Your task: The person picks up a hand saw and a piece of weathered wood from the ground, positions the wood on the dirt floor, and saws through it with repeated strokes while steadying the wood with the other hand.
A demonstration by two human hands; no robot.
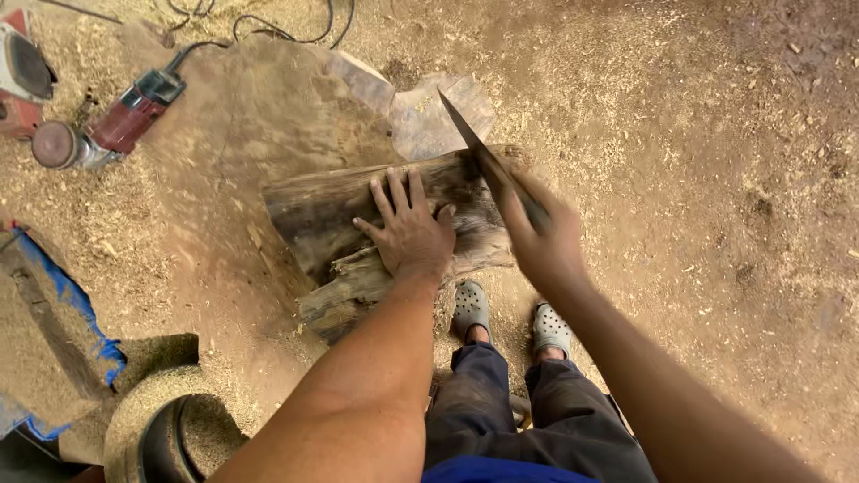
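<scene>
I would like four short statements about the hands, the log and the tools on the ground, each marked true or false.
1. The left hand lies flat on the log, fingers spread. True.
2. The right hand is empty. False: it grips a long blade whose tip points up and away from the person.
3. A red power tool lies on the sawdust at the upper left, apart from both hands. True.
4. The person is barefoot. False: grey perforated clogs cover both feet, just below the log.
</scene>
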